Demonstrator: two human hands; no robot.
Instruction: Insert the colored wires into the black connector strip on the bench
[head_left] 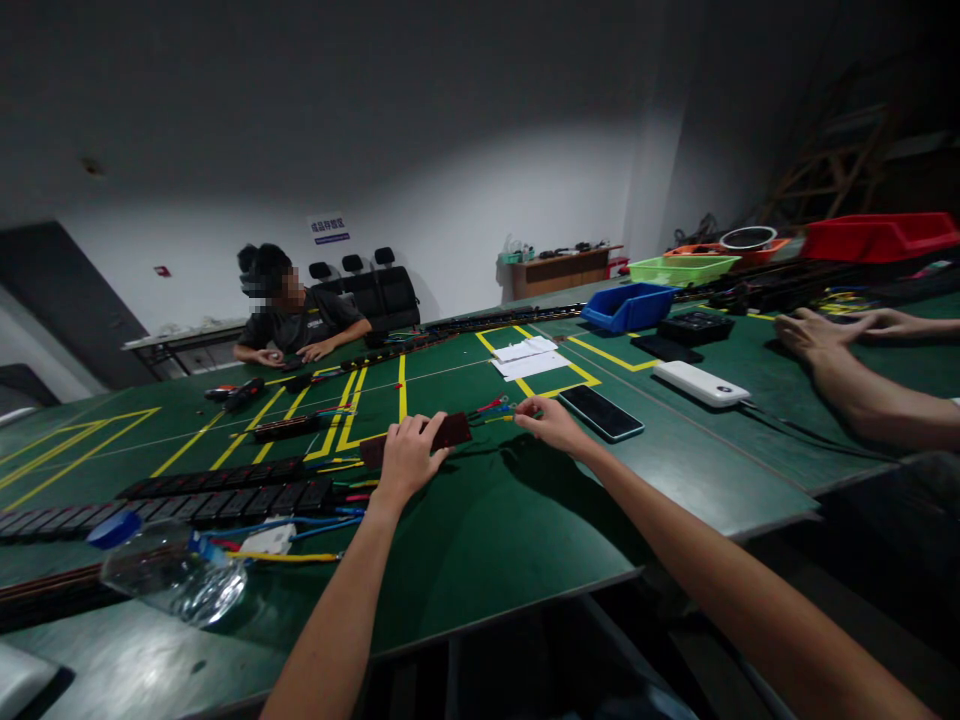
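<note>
Steadying a dark red block on the green surface

We see the surface marked with yellow lines, its left part carrying rows of black modules that run on toward the picture's left edge. A clear bottle blocks our view of some of what lies behind it. Right of the rows, our left hand is closed over the block, hiding the middle of it; whether the block lies flat or slightly raised, we cannot tell. Our right hand has its fingertips drawn together just beyond the block's right end, and we cannot tell whether they pinch anything. Thin coloured wires reach out from that end, so we judge them already fitted to the block. Their tips look free, so any joining seems not yet done. They are too small and dim for us to make out clearly.
</note>
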